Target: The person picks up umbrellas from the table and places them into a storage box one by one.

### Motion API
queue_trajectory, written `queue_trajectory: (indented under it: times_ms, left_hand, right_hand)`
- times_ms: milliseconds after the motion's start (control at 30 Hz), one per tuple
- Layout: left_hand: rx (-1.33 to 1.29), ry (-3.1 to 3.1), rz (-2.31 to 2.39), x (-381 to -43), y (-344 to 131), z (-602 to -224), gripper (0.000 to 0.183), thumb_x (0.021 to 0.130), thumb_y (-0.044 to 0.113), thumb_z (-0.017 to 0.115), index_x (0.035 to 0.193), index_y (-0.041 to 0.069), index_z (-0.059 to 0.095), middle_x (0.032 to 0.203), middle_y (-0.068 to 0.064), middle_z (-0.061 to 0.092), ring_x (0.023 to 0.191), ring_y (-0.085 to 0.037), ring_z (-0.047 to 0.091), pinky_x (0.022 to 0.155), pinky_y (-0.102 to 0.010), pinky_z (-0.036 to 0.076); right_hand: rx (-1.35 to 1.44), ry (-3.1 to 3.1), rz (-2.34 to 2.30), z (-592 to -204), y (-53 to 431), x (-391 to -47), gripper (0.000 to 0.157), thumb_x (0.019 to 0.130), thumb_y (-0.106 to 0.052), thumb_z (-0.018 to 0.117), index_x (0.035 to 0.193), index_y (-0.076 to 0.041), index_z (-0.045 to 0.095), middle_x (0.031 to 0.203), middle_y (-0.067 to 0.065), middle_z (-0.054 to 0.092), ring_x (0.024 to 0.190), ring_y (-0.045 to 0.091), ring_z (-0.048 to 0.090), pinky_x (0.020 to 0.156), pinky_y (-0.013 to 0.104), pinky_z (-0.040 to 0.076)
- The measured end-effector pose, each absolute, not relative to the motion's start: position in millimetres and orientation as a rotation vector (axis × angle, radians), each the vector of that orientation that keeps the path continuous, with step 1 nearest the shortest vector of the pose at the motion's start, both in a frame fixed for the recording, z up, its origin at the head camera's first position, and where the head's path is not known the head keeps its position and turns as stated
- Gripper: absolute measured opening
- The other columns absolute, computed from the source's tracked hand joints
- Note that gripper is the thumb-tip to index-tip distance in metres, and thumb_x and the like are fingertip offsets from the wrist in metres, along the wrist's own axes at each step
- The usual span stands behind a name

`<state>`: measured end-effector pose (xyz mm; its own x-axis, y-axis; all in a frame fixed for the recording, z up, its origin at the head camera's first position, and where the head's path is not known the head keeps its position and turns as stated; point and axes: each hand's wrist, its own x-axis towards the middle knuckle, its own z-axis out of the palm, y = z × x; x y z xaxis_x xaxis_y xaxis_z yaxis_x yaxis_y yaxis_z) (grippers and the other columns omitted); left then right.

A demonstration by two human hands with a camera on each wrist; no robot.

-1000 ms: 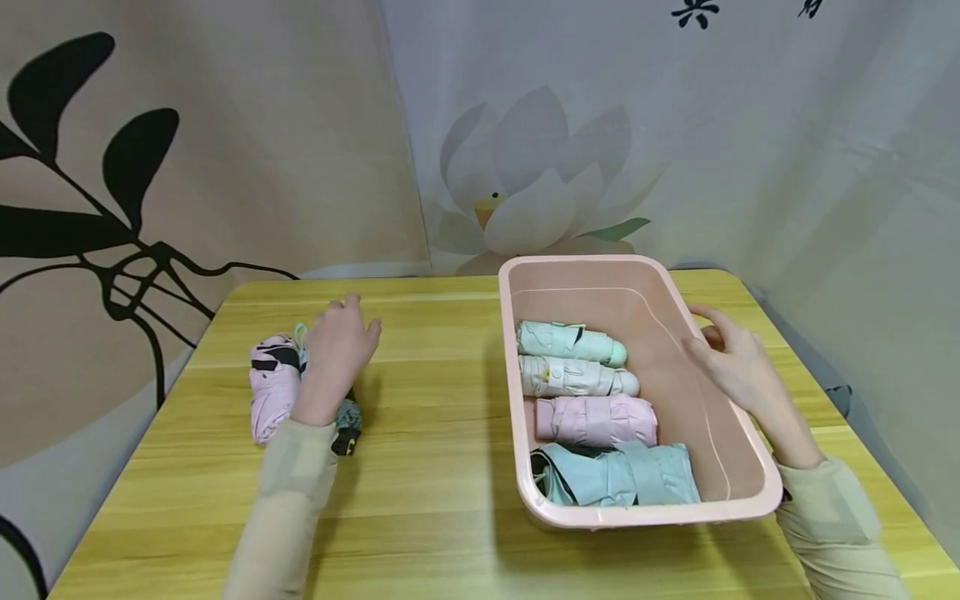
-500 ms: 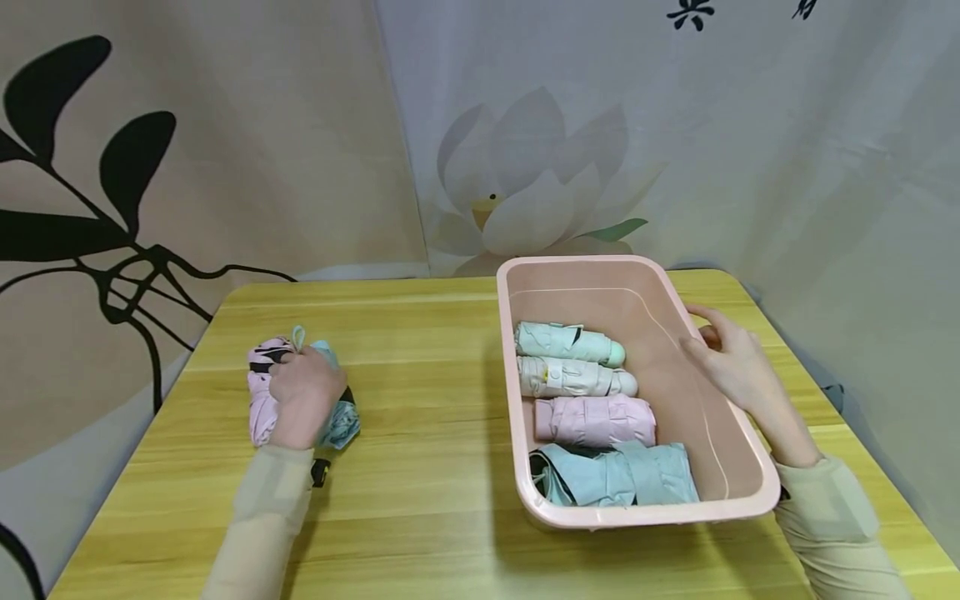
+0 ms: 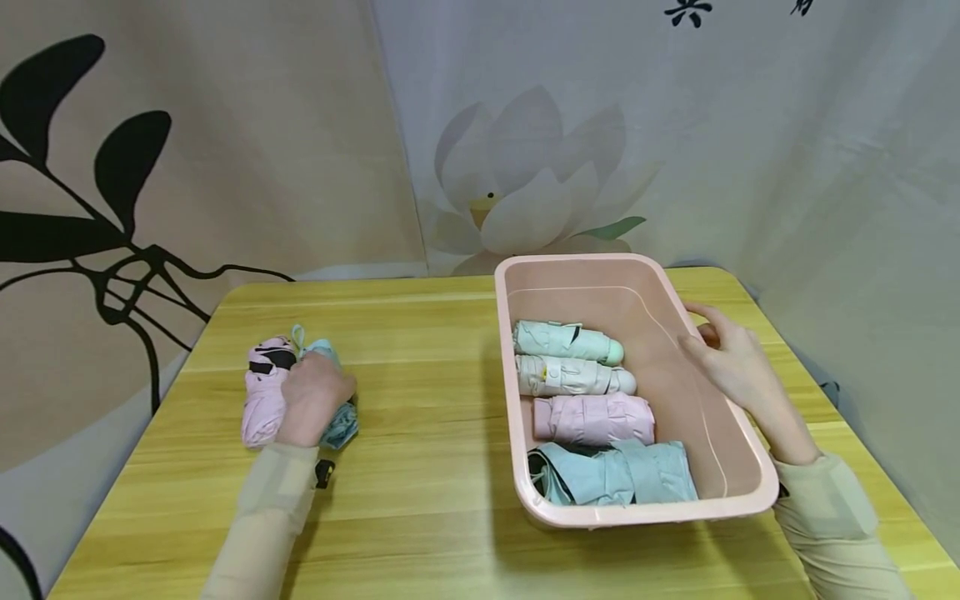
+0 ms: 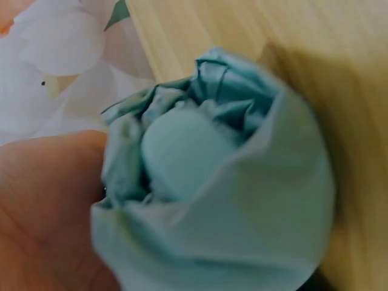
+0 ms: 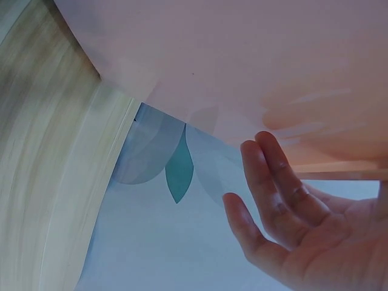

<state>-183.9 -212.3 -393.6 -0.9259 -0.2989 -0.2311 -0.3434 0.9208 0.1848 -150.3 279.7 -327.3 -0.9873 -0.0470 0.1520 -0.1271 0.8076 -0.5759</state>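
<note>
On the left of the table, my left hand [image 3: 315, 400] grips a folded teal umbrella [image 3: 341, 427]. In the left wrist view, its bunched teal cloth [image 4: 254, 212] surrounds a rounded end, with my palm alongside. A folded pink umbrella with black marks [image 3: 262, 408] lies just left of that hand. My right hand [image 3: 727, 362] holds the right rim of a pink plastic basin [image 3: 720, 450], thumb over the inner side. In the right wrist view, several fingers [image 5: 273, 200] extend loosely beneath the basin's outer wall.
Inside the basin lie a mint umbrella [image 3: 566, 342], a white umbrella [image 3: 573, 377], a lilac umbrella [image 3: 596, 419] and a larger light-blue umbrella [image 3: 615, 473], stacked front to back along its left side. A printed curtain [image 3: 540, 133] hangs behind the wooden table [image 3: 420, 467].
My left hand has come down and left onto the teal umbrella and taken hold of it. That umbrella has shifted slightly. My right hand stays on the basin's rim.
</note>
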Motion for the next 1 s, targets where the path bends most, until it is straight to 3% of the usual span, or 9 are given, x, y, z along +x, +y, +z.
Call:
queue_trajectory:
  times_ms: [133, 367, 567, 800, 1000]
  left_hand:
    - [-0.447, 2.844, 0.352, -182.4, -213.5, -396.6, 0.082, 0.082, 0.032, 0.051, 0.128, -0.026, 0.016, 0.112, -0.043, 0.047, 0.106, -0.049, 0.049, 0.08, -0.051, 0.047]
    - [-0.407, 2.773, 0.368, -182.0, -216.9, -398.2, 0.097, 0.08, 0.038, 0.058, 0.134, -0.021, 0.003, 0.106, -0.042, 0.05, 0.095, -0.046, 0.055, 0.068, -0.045, 0.05]
    - [-0.362, 2.779, 0.398, -181.7, -218.4, -398.3, 0.098, 0.076, 0.037, 0.062, 0.133, -0.02, 0.005, 0.097, -0.037, 0.054, 0.08, -0.04, 0.059, 0.059, -0.04, 0.048]
    - [-0.312, 2.819, 0.379, -183.9, -219.5, -400.8, 0.094, 0.076, 0.038, 0.064, 0.13, -0.018, 0.013, 0.094, -0.036, 0.056, 0.077, -0.039, 0.059, 0.059, -0.04, 0.047]
    - [-0.292, 2.83, 0.379, -185.4, -220.1, -404.5, 0.095, 0.075, 0.038, 0.066, 0.131, -0.016, 0.012, 0.094, -0.036, 0.056, 0.076, -0.039, 0.059, 0.058, -0.04, 0.046]
  right_hand:
    - [0.132, -2.863, 0.92, -326.9, 279.0, -150.7, 0.049, 0.093, -0.027, 0.044, 0.136, -0.005, 0.04, 0.106, 0.029, 0.063, 0.086, 0.036, 0.064, 0.065, 0.029, 0.047]
    - [0.131, -2.878, 0.928, -325.7, 279.0, -149.8, 0.049, 0.093, -0.027, 0.042, 0.137, -0.006, 0.039, 0.104, 0.025, 0.064, 0.082, 0.03, 0.063, 0.063, 0.025, 0.045]
    - [0.141, -2.875, 0.927, -325.8, 279.0, -149.6, 0.048, 0.093, -0.026, 0.042, 0.136, -0.006, 0.039, 0.103, 0.024, 0.065, 0.081, 0.028, 0.062, 0.062, 0.023, 0.044]
    - [0.142, -2.884, 0.937, -326.1, 279.9, -149.4, 0.049, 0.093, -0.028, 0.042, 0.137, -0.005, 0.038, 0.104, 0.026, 0.064, 0.082, 0.03, 0.063, 0.062, 0.024, 0.045]
    - [0.158, -2.878, 0.931, -326.6, 280.3, -149.6, 0.047, 0.093, -0.025, 0.042, 0.136, -0.007, 0.039, 0.099, 0.023, 0.066, 0.073, 0.019, 0.061, 0.059, 0.022, 0.043]
